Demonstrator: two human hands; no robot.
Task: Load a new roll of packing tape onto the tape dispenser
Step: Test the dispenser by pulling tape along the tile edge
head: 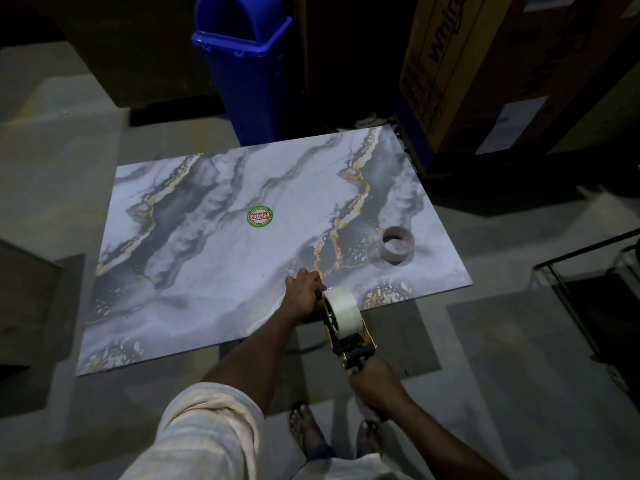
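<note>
A tape dispenser (349, 344) with a yellow frame and dark handle is held in the air over the near right edge of the marbled table (214, 258). A full whitish roll of packing tape (343, 310) sits on its wheel. My left hand (303, 294) grips the far side of the roll and the dispenser's front. My right hand (372, 379) holds the dark handle from below. An almost bare cardboard tape core (397, 244) lies flat on the table's right side, apart from both hands.
A blue swing-lid bin (247, 64) stands behind the table. Large cardboard boxes (450, 71) are stacked at the back right. A round red and green sticker (259, 216) marks the table's middle. My sandalled feet (308, 431) are on the grey floor.
</note>
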